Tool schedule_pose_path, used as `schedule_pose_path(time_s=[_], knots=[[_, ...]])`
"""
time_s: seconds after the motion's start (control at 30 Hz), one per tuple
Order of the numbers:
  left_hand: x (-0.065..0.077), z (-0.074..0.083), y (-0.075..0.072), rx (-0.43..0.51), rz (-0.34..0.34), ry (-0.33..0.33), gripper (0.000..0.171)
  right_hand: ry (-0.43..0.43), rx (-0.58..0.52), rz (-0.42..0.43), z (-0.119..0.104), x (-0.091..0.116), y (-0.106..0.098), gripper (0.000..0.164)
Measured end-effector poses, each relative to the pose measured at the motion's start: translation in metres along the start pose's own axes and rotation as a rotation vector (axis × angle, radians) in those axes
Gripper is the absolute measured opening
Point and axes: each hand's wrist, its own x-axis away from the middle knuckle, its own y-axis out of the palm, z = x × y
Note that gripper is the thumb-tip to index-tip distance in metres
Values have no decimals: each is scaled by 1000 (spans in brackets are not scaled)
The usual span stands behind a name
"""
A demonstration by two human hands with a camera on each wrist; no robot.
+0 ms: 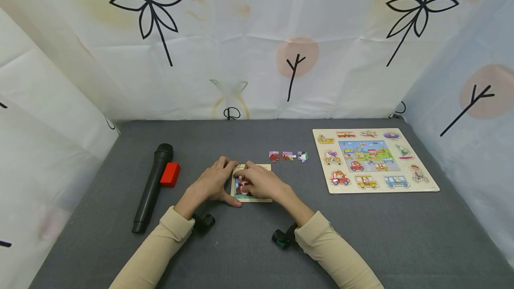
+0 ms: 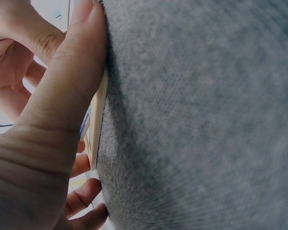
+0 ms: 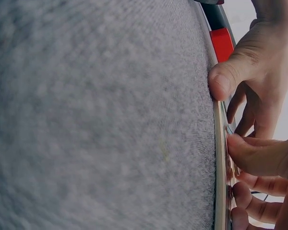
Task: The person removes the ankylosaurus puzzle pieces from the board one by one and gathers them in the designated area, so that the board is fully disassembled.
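A small wooden jigsaw puzzle board [image 1: 261,199] with a colourful picture lies on the grey table between both hands. My left hand [image 1: 214,182] holds it at the left side, thumb along the near edge and fingers towards the far edge. Over the picture is my right hand [image 1: 263,183], its thumb and fingers bent down onto the board. It appears to pinch a puzzle piece [image 2: 85,123], seen tilted in the left wrist view and mostly hidden by the fingers. Three loose puzzle pieces [image 1: 288,156] lie in a row beyond the board, to the right.
A large wooden vehicle puzzle [image 1: 365,183] lies at the right. On the left are a black microphone [image 1: 150,191] and, against it, a red block [image 1: 170,175]. White printed cloth [image 1: 257,75] hangs behind the table's back edge.
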Motion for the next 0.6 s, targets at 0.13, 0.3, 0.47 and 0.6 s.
schedule_pose_path(time_s=[0.13, 0.3, 0.47, 0.6], knots=[[0, 0, 0, 4, 0, 0, 110, 4, -22, 5, 0, 0, 0, 36], [0, 0, -1, 6, -4, 1, 110, -12, -26, 15, 0, 1, -1, 35], [0, -2, 0, 13, -13, -5, 109, -1, -38, 21, 1, 5, -6, 35], [1, -3, 0, 29, -23, -12, 110, 24, -28, 36, 8, 10, -14, 36]])
